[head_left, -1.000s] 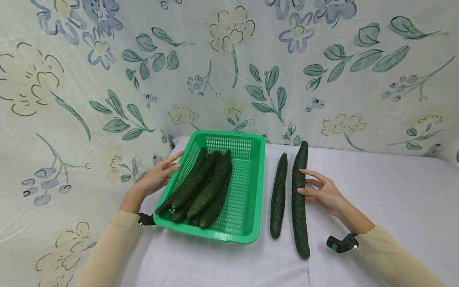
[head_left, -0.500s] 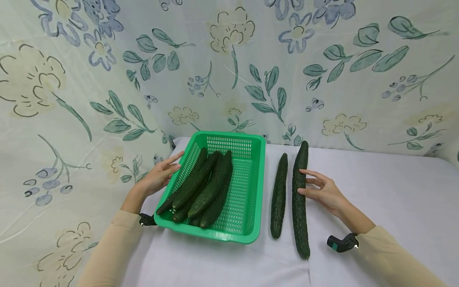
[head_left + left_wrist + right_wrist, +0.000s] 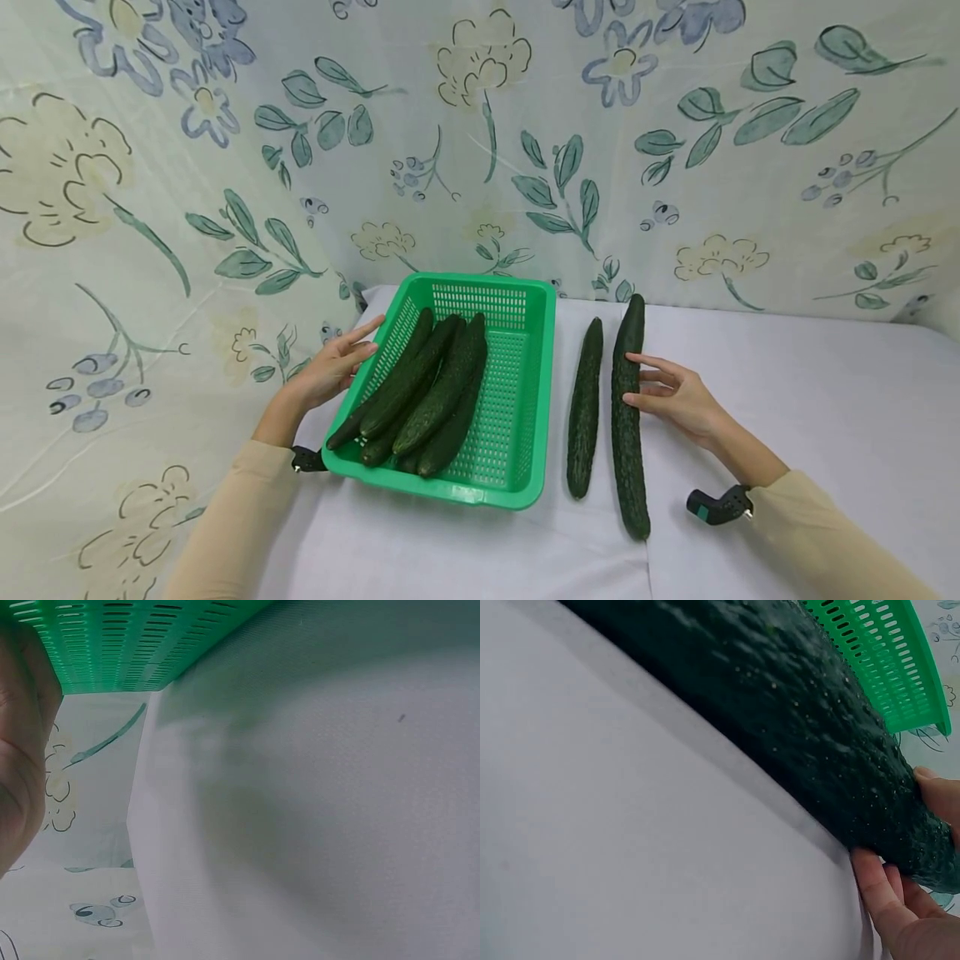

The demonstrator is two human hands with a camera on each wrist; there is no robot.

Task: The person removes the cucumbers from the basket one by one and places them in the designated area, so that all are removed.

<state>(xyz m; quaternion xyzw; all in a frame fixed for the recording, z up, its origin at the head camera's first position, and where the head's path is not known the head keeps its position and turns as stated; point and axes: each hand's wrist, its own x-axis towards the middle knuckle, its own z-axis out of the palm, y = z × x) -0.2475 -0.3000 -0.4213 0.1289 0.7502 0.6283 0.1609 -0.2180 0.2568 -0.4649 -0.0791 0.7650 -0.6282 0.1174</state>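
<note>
A green plastic basket (image 3: 551, 358) stands on the white cloth, with several dark green cucumbers (image 3: 442, 392) piled along its left side. My left hand (image 3: 326, 371) touches the basket's left rim with loosely extended fingers. In the left wrist view, part of that hand (image 3: 22, 742) is beside the slotted wall. To the basket's right lie two more cucumbers, roughly parallel. My right hand (image 3: 678, 400) holds the outer, longer cucumber (image 3: 628, 450) with its fingertips. In the right wrist view, fingers (image 3: 881, 892) meet it from below and another digit from above. The shorter cucumber (image 3: 585, 408) lies between it and the basket.
White cloth (image 3: 810, 400) covers the table, with a crease running to its front edge. A floral curtain (image 3: 450, 167) hangs behind and along the left side. A black wrist camera (image 3: 720, 506) sits below the right wrist, close to the cloth.
</note>
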